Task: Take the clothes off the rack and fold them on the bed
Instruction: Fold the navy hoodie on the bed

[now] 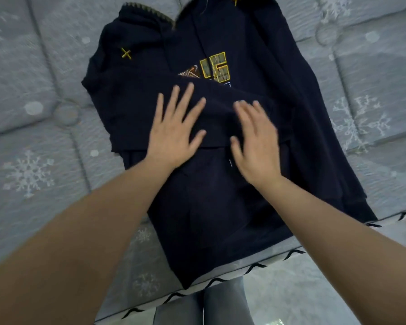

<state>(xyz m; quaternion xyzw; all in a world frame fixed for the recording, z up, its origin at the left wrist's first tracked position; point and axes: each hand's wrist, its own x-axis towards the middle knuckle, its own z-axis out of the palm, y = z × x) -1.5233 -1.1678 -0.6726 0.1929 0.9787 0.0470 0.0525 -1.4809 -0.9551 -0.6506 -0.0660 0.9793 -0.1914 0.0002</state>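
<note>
Grey quilted bed (45, 141) with a snowflake print fills the view, and a navy hoodie (220, 195) lies on it, hem toward the near edge. Left hand (174, 132), fingers spread, presses flat on a sleeve folded across the chest, probably pinning the fold. Right hand (256, 139), blurred, fingers straight, lies flat beside it, seemingly smoothing the cloth.

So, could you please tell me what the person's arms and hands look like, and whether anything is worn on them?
Both forearms are bare, with no sleeves in view. The left hand and right hand show no gloves, rings, watch or wristband, though the right hand is blurred.
</note>
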